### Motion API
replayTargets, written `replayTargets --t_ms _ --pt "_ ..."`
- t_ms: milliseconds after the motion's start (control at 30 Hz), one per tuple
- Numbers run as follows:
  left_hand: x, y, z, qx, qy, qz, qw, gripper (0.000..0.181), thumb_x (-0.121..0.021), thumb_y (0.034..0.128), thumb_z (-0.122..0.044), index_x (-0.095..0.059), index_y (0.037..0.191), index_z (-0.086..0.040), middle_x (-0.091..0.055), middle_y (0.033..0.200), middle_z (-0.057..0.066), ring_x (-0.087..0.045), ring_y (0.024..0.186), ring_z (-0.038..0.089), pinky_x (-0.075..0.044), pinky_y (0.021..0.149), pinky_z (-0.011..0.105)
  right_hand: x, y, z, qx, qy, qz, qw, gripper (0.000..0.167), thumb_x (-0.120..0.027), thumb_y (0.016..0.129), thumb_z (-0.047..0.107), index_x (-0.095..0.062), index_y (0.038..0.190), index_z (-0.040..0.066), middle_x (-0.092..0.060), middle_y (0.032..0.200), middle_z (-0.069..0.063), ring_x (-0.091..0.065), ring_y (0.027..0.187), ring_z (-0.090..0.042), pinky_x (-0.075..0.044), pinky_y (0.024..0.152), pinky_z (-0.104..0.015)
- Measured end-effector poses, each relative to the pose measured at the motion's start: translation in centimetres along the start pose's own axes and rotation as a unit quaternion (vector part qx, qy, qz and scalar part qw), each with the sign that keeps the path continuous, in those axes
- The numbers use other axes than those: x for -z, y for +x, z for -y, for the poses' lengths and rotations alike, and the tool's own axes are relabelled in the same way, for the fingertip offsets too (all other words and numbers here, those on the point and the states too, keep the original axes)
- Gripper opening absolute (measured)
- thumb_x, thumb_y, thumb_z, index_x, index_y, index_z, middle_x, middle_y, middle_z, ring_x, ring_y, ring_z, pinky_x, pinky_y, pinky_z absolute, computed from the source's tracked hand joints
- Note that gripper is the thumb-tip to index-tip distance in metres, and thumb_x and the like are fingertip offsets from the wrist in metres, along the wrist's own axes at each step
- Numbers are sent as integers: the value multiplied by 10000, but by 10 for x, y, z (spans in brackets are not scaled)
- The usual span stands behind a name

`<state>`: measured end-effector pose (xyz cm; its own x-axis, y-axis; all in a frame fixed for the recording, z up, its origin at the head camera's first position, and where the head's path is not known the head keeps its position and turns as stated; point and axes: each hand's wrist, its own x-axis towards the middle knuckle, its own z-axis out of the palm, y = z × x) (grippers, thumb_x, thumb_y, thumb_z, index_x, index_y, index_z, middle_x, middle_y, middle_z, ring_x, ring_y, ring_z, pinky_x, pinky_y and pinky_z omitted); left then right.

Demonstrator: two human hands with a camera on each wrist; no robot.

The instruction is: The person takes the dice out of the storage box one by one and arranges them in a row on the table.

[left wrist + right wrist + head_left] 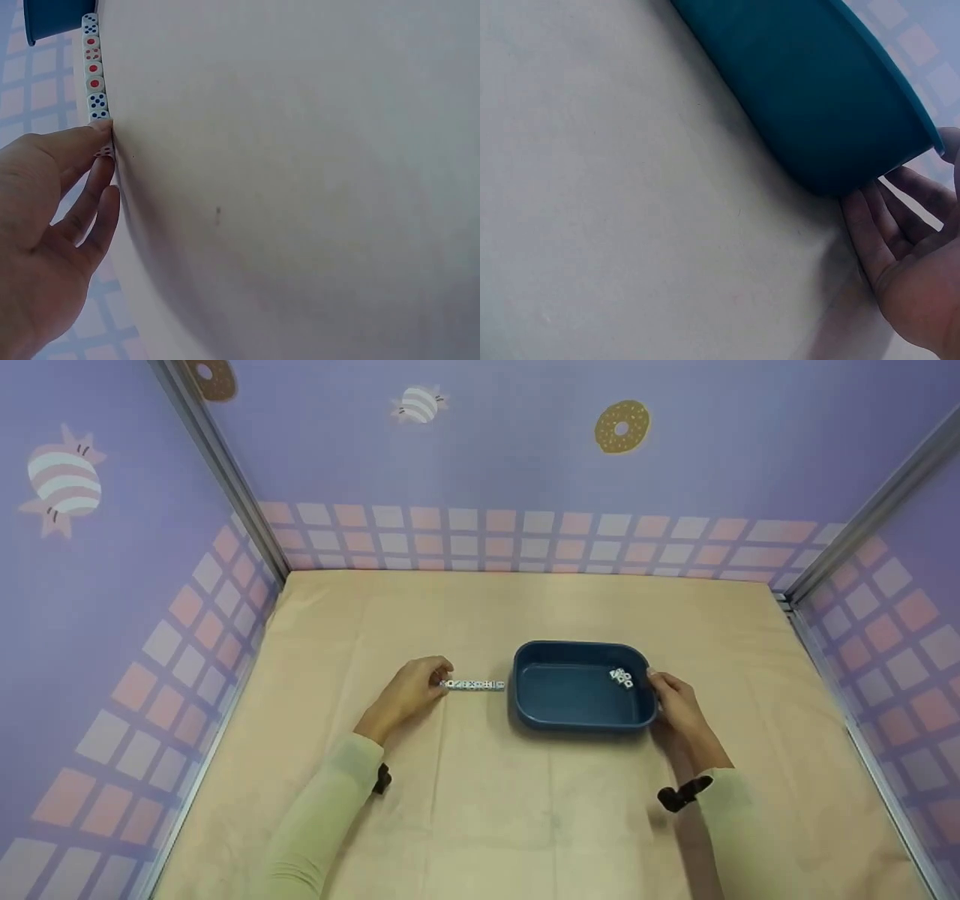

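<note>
1. Row of small white cubic dice (476,685) lies left of the blue, rounded-rectangular, open-topped container (562,694); narrow gap between them, wide cloth in front and behind.
2. Left hand (409,694): thumb and index nearly together, pinching the row's left end.
3. Right hand (679,701): holding the container's right end, thumb at the rim, fingers low on the outside.
4. Row looks straight, faces butted, red and blue pips. Loose white dice cluster (622,678) inside the container, right end.
5. Surface: lightly creased beige cloth (420,615). Purple printed walls (510,450) around it, pink-and-white squares low down.
</note>
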<state>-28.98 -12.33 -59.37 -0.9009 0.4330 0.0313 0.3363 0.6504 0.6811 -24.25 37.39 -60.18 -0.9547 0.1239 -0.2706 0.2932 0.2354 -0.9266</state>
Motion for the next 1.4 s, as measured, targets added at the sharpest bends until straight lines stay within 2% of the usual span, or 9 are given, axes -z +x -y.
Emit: replayTargets --t_ms 200,367,533,767,1033,1133,1233,1400 --pt "1 1 1 166 -310 23 9994 358 -794 943 -14 -686 1284 -27 -716 1134 49 -678 1045 214 -567 947 384 -1 1 0 -51 33 -30 10000 684 -514 1091 552 -565 1433 -39 -507 1525 -206 -444 1401 -294 -309 1212 -440" --pt "2 0 1 175 -480 60 9987 376 -797 933 5 -680 1290 -3 -715 1148 87 -672 1058 239 -559 960 409 -1 1 0 -112 45 -45 9999 669 -522 1087 550 -577 1407 -35 -524 1490 -192 -463 1346 -262 -356 1144 -386" --pt "2 0 2 153 -488 46 9987 360 -779 943 16 -685 1290 -3 -720 1150 80 -675 1065 236 -558 966 404 -1 1 0 -58 -31 -61 10000 668 -509 1094 543 -575 1413 -41 -535 1475 -202 -483 1321 -259 -372 1111 -356" --pt "0 -1 4 159 -391 15 9991 334 -767 962 -5 -692 1286 -26 -715 1129 45 -673 1040 213 -566 944 391 0 1 1 -74 -7 6 10000 681 -497 1099 541 -557 1450 -40 -521 1512 -204 -482 1358 -260 -375 1131 -360" --pt "2 3 3 252 -264 75 9993 374 -784 946 -3 -688 1305 -42 -713 1155 45 -665 1064 222 -552 967 393 1 1 0 -303 293 108 9991 692 -525 1089 535 -501 1548 18 -490 1546 -193 -530 1293 -230 -494 987 -253" --pt "5 6 -2 281 -249 164 9992 429 -810 939 -49 -666 1342 -49 -700 1191 59 -664 1109 241 -544 999 415 1 0 1 -299 297 107 9991 695 -518 1094 529 -487 1558 13 -471 1570 -197 -510 1333 -251 -494 996 -259" --pt "9 11 -14 195 -260 124 9994 481 -831 940 -132 -644 1376 -54 -679 1243 71 -641 1176 270 -525 1035 434 0 0 1 -241 229 73 9994 696 -511 1097 530 -490 1551 3 -465 1583 -195 -470 1391 -268 -440 1091 -319" --pt "9 27 -46 -351 -195 -397 9984 488 -831 952 -223 -650 1366 -38 -660 1278 99 -616 1215 313 -515 1044 458 -1 0 0 -135 91 30 9999 719 -510 1094 542 -489 1545 -18 -461 1592 -214 -420 1455 -311 -319 1225 -442"
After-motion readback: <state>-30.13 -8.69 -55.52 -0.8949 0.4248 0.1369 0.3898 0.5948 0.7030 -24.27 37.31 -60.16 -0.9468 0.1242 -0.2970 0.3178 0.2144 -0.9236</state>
